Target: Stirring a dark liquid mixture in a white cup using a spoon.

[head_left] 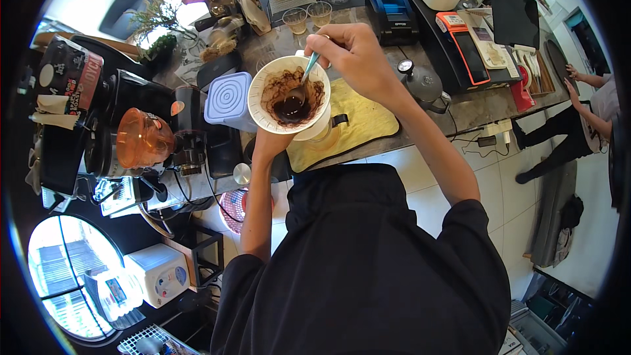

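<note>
A white coffee dripper (303,137) is held up in front of me, lined with a white paper filter (259,110). Wet dark coffee grounds (281,92) coat the filter's walls, with dark liquid pooled at the bottom. My left hand (272,143) supports the dripper from below; its fingers are mostly hidden behind it. From above, my right hand (351,56) pinches the handle of a metal spoon (309,71), whose bowl dips into the grounds. Beneath the dripper, a clear glass vessel (325,138) stands on a yellow cloth (371,115), partly hidden.
A lilac-lidded container (227,97) stands left of the dripper, near a grinder with an orange hopper (144,137). Two clear cups (307,17) are behind. Rightward are a dark kettle (424,85), a printer (392,18) and an orange card terminal (468,49). Another person (595,115) stands far right.
</note>
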`<state>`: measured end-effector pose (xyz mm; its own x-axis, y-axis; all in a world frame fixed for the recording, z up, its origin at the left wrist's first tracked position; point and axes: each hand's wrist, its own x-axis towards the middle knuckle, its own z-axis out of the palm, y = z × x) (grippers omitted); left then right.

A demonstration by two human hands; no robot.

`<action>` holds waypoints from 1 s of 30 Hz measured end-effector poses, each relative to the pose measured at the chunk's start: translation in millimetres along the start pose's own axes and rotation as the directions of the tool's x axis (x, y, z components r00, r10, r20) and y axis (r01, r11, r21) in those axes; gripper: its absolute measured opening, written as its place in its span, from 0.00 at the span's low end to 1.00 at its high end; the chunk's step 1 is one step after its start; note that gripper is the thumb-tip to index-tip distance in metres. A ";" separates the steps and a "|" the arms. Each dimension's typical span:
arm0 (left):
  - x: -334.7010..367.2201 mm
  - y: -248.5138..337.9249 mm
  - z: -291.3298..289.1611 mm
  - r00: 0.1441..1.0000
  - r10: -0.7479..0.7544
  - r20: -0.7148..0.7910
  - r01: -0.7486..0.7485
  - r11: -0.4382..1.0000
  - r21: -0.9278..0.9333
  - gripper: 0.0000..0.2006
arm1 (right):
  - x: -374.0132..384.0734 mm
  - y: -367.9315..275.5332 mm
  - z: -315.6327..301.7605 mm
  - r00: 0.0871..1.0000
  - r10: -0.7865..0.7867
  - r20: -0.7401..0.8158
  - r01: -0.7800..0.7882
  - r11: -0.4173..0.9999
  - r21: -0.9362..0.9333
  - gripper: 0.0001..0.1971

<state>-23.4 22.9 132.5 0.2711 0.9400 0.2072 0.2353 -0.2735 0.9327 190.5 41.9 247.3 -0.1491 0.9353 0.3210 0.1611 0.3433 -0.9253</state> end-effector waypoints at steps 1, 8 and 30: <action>-1.0 -1.4 0.0 1.000 -0.019 -0.002 0.019 1.000 -0.014 0.26 | -0.5 -5.0 -0.8 0.999 -0.039 -0.007 0.039 0.999 -0.004 0.14; -2.6 -1.9 -1.8 1.000 -0.020 0.013 0.020 0.999 0.033 0.28 | -12.2 -22.6 5.4 0.989 -0.148 -0.006 0.142 0.957 -0.253 0.15; -5.1 13.6 14.0 0.985 0.077 -0.156 -0.071 0.997 0.044 0.32 | -17.1 11.9 11.7 0.983 0.041 -0.181 -0.064 0.990 -0.124 0.13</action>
<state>-8.6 11.5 140.0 0.1390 0.9365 0.3218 0.2566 -0.3479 0.9017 183.5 29.0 228.4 0.0371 0.9487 0.3140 0.2905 0.2905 -0.9117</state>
